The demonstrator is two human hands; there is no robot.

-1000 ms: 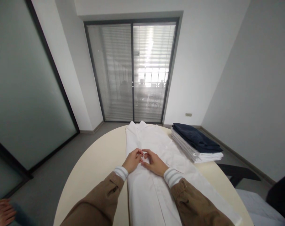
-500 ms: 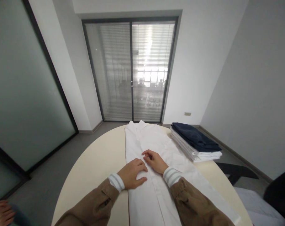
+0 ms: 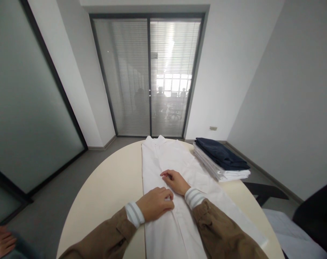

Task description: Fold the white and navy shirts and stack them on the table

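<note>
A white shirt [image 3: 166, 158] lies lengthwise on the round cream table [image 3: 106, 201], its collar at the far edge and a sleeve running down its right side. My left hand [image 3: 156, 203] is closed at the shirt's front, thumb and fingers pinching the cloth by the button strip. Just beyond and to the right, my right hand [image 3: 176, 182] rests on the shirt with fingers loosely bent and apart. Its thumb is hard to make out behind the left hand.
A stack of folded white garments [image 3: 206, 162] with a dark navy garment [image 3: 222, 153] on top sits at the table's right edge. A black chair [image 3: 319, 216] and white cloth [image 3: 293, 233] are at lower right. Another person's hand [image 3: 1, 241] shows at lower left.
My left hand has moved slightly right and its fingers have closed from apart to a pinch on the shirt. My right hand stays nearly in place. The view has shifted a little.
</note>
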